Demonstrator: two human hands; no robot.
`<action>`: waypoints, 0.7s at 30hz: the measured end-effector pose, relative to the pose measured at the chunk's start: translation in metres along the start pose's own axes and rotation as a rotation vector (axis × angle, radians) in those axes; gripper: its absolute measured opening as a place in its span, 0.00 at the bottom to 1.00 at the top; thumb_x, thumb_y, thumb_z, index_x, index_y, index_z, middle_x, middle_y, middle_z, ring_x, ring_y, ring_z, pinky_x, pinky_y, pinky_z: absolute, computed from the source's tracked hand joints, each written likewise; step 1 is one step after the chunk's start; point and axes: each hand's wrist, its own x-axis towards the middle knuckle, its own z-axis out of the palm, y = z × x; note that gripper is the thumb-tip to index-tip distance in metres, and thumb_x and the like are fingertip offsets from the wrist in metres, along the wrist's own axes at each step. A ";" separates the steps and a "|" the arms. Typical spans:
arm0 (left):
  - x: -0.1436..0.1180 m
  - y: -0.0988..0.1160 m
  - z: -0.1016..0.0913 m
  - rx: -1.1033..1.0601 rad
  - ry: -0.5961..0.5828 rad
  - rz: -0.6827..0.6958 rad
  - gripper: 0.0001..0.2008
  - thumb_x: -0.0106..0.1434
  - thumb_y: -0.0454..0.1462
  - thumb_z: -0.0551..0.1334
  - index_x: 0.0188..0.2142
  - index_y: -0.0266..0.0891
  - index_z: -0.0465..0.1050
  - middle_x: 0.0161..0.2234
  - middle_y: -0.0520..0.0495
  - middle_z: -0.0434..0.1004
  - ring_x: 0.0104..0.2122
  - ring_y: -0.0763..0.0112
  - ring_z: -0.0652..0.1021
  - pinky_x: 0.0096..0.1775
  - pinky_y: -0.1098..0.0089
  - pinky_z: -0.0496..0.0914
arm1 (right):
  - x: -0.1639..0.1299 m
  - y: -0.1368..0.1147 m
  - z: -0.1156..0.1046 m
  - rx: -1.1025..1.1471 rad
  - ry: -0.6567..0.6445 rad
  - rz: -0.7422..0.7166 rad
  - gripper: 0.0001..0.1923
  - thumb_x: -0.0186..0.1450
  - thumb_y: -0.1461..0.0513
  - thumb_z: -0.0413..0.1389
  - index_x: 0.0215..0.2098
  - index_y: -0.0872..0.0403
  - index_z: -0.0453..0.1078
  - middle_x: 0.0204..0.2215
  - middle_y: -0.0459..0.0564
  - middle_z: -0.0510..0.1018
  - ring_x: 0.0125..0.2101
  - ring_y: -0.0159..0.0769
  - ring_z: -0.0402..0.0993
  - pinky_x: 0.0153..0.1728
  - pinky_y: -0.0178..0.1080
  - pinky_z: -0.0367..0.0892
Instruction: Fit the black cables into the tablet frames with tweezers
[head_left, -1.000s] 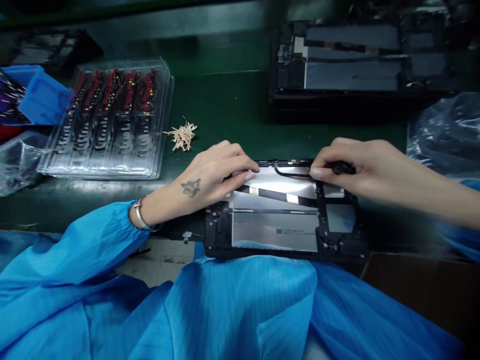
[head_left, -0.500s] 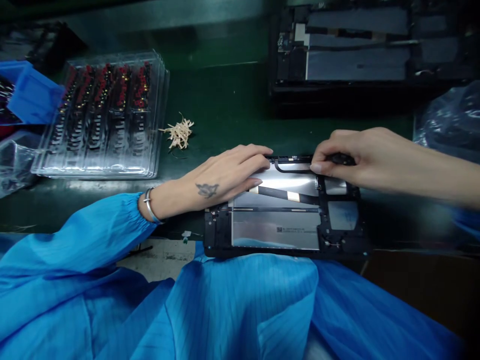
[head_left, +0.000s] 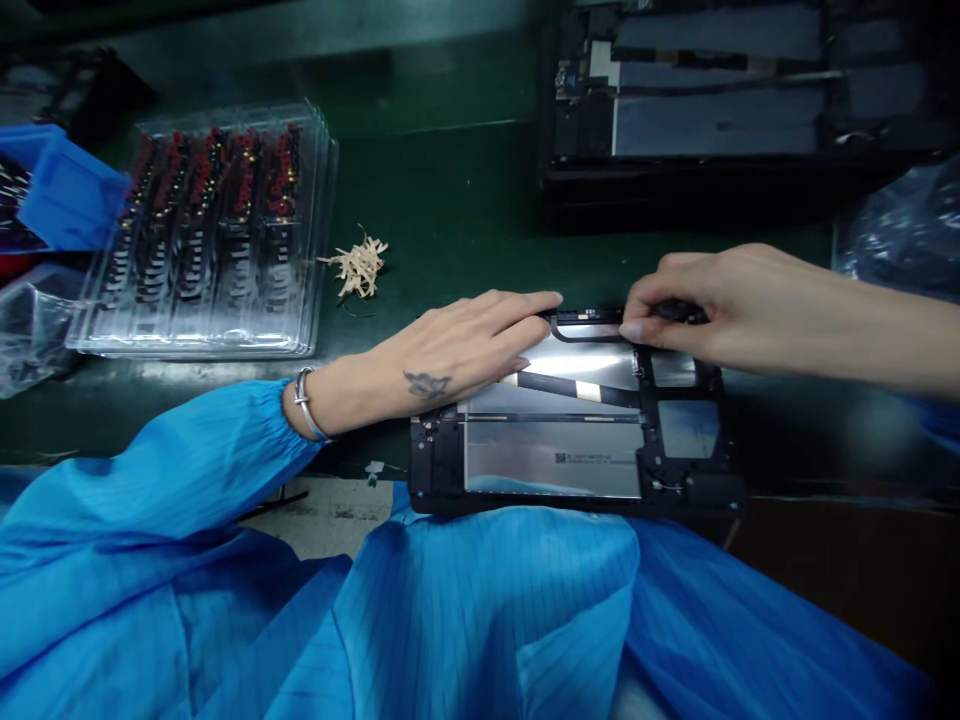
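Observation:
An opened tablet (head_left: 555, 460) with silver battery cells and a black frame lies at the table's front edge, against the blue smock. My left hand (head_left: 465, 350) rests over its upper left part, fingers stretched out, with the fingertips at the far edge. From there a thin black cable (head_left: 581, 338) runs right toward my right hand (head_left: 690, 310). The fingers of my right hand are pinched together at the tablet's far edge. Something dark shows inside its grip, but I cannot make out what it is.
Stacked clear plastic trays (head_left: 202, 330) with small red and black parts stand at the left, beside a blue bin (head_left: 71, 195). Pale paper strips (head_left: 361, 268) lie near them. More opened tablets (head_left: 712, 115) are stacked at the back right, near clear plastic wrap (head_left: 900, 225).
My left hand has slid slightly right along the tablet's far edge. My right hand stays pinched in nearly the same place.

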 end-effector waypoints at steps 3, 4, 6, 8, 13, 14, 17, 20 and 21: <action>0.003 -0.002 0.001 0.021 -0.023 0.018 0.17 0.79 0.37 0.46 0.56 0.37 0.70 0.72 0.37 0.62 0.64 0.55 0.72 0.59 0.55 0.73 | -0.001 0.001 0.000 -0.003 -0.006 -0.022 0.19 0.66 0.52 0.50 0.34 0.54 0.78 0.30 0.58 0.79 0.27 0.42 0.73 0.29 0.45 0.64; 0.004 -0.002 0.001 0.034 -0.028 0.024 0.17 0.80 0.37 0.45 0.56 0.37 0.70 0.71 0.37 0.63 0.64 0.56 0.72 0.59 0.55 0.73 | -0.001 0.002 0.000 0.002 -0.004 -0.029 0.18 0.66 0.52 0.51 0.34 0.54 0.78 0.29 0.57 0.79 0.27 0.42 0.73 0.29 0.44 0.64; 0.005 -0.002 0.002 0.074 -0.038 0.037 0.18 0.80 0.37 0.45 0.57 0.36 0.70 0.71 0.36 0.64 0.65 0.55 0.71 0.59 0.55 0.73 | 0.000 0.006 0.002 0.025 0.011 -0.039 0.16 0.67 0.53 0.53 0.33 0.53 0.78 0.29 0.56 0.78 0.26 0.41 0.73 0.28 0.44 0.64; 0.005 -0.002 0.002 0.122 -0.037 0.056 0.17 0.80 0.37 0.45 0.57 0.35 0.69 0.71 0.35 0.64 0.65 0.54 0.71 0.58 0.56 0.73 | 0.000 0.010 0.005 0.053 0.030 -0.048 0.14 0.67 0.53 0.56 0.32 0.52 0.78 0.28 0.54 0.78 0.26 0.40 0.73 0.27 0.43 0.63; 0.003 -0.002 0.002 0.165 -0.011 0.095 0.15 0.79 0.34 0.48 0.56 0.34 0.69 0.70 0.35 0.65 0.64 0.55 0.72 0.59 0.56 0.74 | 0.001 0.014 0.008 0.075 0.044 -0.082 0.15 0.67 0.50 0.57 0.31 0.50 0.78 0.27 0.53 0.79 0.25 0.40 0.72 0.24 0.41 0.62; 0.002 -0.003 0.002 0.161 0.005 0.108 0.15 0.78 0.33 0.48 0.55 0.33 0.70 0.70 0.34 0.65 0.63 0.55 0.72 0.58 0.56 0.75 | 0.001 0.014 0.008 0.076 0.054 -0.085 0.16 0.68 0.50 0.57 0.31 0.50 0.78 0.27 0.53 0.79 0.25 0.39 0.72 0.24 0.41 0.63; 0.001 -0.005 0.002 0.142 0.027 0.127 0.14 0.77 0.31 0.49 0.55 0.32 0.70 0.69 0.33 0.66 0.63 0.55 0.73 0.58 0.56 0.76 | 0.001 0.014 0.008 0.085 0.077 -0.088 0.18 0.68 0.47 0.57 0.31 0.51 0.79 0.27 0.53 0.79 0.25 0.39 0.72 0.24 0.41 0.63; 0.000 -0.007 0.002 0.134 0.036 0.134 0.16 0.78 0.32 0.50 0.59 0.32 0.70 0.69 0.35 0.68 0.64 0.56 0.73 0.60 0.57 0.75 | 0.001 0.017 0.007 0.118 0.079 -0.091 0.19 0.68 0.45 0.58 0.32 0.50 0.79 0.27 0.52 0.80 0.25 0.39 0.73 0.24 0.41 0.63; 0.000 -0.008 0.002 0.137 0.046 0.145 0.16 0.78 0.32 0.50 0.60 0.31 0.69 0.68 0.35 0.69 0.64 0.56 0.73 0.60 0.57 0.75 | 0.001 0.017 0.007 0.134 0.073 -0.087 0.20 0.68 0.45 0.59 0.32 0.50 0.80 0.27 0.52 0.80 0.24 0.39 0.73 0.24 0.41 0.63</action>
